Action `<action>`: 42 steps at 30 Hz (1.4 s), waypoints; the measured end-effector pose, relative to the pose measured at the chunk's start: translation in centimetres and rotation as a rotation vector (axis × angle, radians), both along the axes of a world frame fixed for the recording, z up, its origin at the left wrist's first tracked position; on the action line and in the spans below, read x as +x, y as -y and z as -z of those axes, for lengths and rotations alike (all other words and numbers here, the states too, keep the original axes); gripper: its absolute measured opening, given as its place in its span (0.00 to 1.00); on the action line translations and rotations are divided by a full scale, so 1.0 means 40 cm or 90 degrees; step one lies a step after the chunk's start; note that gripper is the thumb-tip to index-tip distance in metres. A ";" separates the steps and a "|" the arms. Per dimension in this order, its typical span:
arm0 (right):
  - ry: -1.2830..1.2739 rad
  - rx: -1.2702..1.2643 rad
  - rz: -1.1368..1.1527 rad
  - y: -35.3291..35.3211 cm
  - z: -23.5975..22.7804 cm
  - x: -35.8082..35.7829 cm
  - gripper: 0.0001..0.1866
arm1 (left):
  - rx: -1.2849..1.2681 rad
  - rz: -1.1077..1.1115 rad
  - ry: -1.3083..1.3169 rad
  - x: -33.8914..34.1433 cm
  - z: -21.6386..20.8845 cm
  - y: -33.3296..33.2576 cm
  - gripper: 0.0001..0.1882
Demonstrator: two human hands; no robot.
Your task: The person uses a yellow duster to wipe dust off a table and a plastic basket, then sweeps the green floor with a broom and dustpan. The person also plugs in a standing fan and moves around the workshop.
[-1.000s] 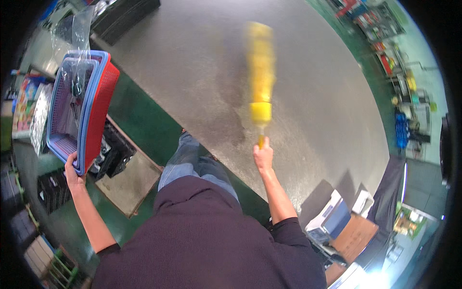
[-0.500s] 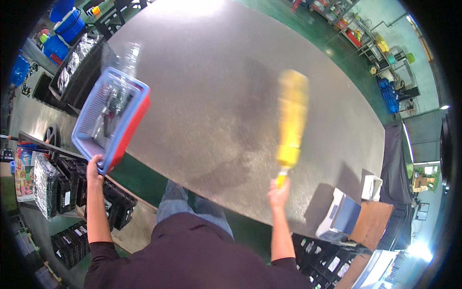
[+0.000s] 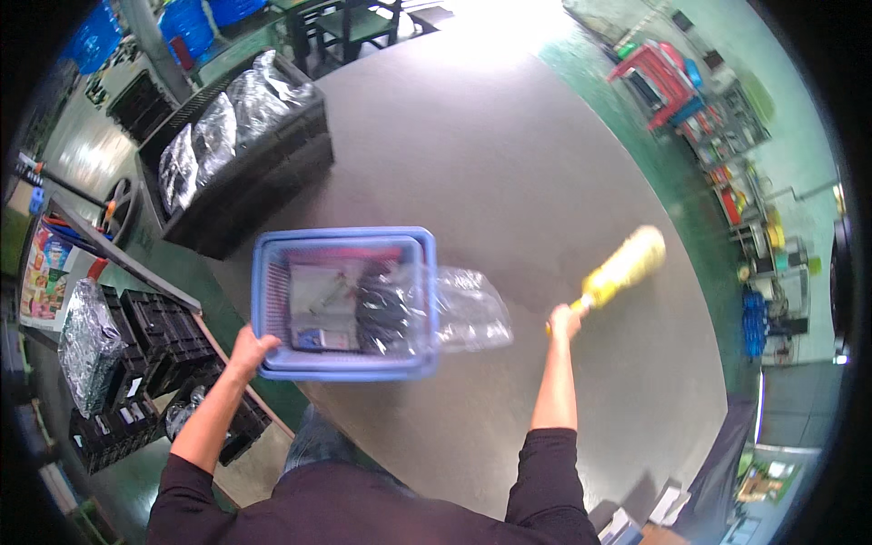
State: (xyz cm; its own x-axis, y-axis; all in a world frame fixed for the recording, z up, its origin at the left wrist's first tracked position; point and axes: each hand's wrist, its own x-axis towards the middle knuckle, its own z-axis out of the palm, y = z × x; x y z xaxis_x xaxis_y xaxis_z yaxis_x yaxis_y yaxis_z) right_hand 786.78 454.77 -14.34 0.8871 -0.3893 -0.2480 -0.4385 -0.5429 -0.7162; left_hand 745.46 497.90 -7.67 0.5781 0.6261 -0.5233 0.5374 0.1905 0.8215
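My left hand (image 3: 247, 351) is closed on the near left corner of a blue plastic basket (image 3: 272, 368). Nested with it is a red basket, its colour showing along the inside. Clear plastic bags (image 3: 472, 309) lie in the basket and hang over its right side. Dark items and a pale sheet (image 3: 324, 304) show inside; I cannot make out what the dark items are. Out to the right, my right hand (image 3: 564, 322) grips the handle of a yellow duster (image 3: 627, 265). Its fluffy head points away from me, to the right, over the grey table (image 3: 509, 400).
Beyond the basket, a long black crate (image 3: 263, 186) full of clear-wrapped packages stands at the table's left edge. Black crates (image 3: 163, 327) and a silvery wrapped bundle (image 3: 91, 345) are at the left. White boxes (image 3: 670, 504) sit near right. Shelves (image 3: 727, 127) line the far right.
The basket has swung rightward over the table and turned sideways, and its bags now hang off the right side. The duster has moved right and tilted rightward. My view has turned left.
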 end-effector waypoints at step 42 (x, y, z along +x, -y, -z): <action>-0.007 -0.315 -0.455 -1.082 -0.070 0.956 0.20 | 0.183 0.063 -0.305 0.094 -0.064 -0.069 0.42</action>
State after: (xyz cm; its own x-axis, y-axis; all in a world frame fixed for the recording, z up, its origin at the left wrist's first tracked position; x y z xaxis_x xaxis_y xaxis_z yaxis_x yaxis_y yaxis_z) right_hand 825.00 498.05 -11.52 0.9587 0.1946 -0.2075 0.1205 -0.9386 -0.3234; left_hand 749.21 500.66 -5.11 0.3813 0.7374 -0.5575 0.8667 -0.0753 0.4931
